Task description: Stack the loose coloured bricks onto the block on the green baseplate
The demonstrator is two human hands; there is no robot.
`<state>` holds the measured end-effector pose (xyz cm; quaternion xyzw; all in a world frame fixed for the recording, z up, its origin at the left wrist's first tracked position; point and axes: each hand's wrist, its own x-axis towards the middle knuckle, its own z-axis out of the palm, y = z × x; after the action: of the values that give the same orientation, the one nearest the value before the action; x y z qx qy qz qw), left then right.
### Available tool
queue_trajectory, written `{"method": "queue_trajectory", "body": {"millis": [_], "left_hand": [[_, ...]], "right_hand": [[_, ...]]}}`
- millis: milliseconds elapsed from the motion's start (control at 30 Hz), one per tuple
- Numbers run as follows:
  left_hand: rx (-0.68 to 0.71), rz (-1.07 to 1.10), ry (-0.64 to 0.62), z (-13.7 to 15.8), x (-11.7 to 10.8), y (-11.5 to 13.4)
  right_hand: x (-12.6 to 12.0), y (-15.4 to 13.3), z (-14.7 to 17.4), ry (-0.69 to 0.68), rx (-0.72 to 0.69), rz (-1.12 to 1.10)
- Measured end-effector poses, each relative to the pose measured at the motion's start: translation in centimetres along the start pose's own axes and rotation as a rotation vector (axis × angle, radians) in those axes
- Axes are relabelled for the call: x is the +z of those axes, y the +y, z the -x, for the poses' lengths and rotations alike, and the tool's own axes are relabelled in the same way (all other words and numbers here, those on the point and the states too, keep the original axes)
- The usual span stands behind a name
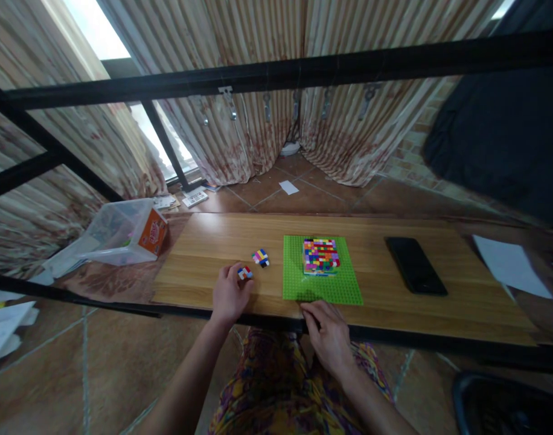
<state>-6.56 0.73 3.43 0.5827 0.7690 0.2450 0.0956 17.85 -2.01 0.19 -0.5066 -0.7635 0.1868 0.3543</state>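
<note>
My left hand [230, 295] is at the left of the table with its fingers curled, thumb and index finger at a small cluster of toy bricks [244, 273] in red, white and blue. Just beyond it lies a second brick cluster [261, 258], yellow, pink, blue and black. A green baseplate [349, 284] carries a many-coloured block of stacked bricks [320, 256]. My right hand [326, 332] rests at the table's front edge, close to the baseplate's near side. Its fingers are bent together, and whatever may be between them is hidden.
A black phone [416, 266] lies right of the baseplate on the wooden table [199, 241]. A clear plastic box [122, 232] with an orange label stands off the left end. Black metal bars [276, 75] cross in front of the curtains. White paper [512, 266] lies at the right.
</note>
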Motion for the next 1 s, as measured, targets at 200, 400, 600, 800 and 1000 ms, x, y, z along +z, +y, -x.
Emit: {"method": "queue_trajectory", "body": {"millis": [200,400,600,800,1000], "left_hand": [[0.082,-0.007,-0.081,-1.0,0.2,0.5],[0.160,0.127,-0.100,-0.1,1.2,0.9],[0.190,0.481,-0.165,0.6,2.1,3.0],[-0.224,1.357,-0.516,2.5,1.8,5.7],[-0.371,1.528,-0.737,3.8,1.6,7.0]], "right_hand": [[0.1,0.0,0.1,-0.002,0.016,-0.016],[-0.4,-0.7,-0.6,-0.024,0.101,-0.098],[-0.6,-1.7,-1.9,0.008,0.196,-0.296],[-1.0,-3.2,-3.6,0.071,0.293,-0.483],[-2.1,-4.1,-4.4,0.017,0.245,-0.552]]}}
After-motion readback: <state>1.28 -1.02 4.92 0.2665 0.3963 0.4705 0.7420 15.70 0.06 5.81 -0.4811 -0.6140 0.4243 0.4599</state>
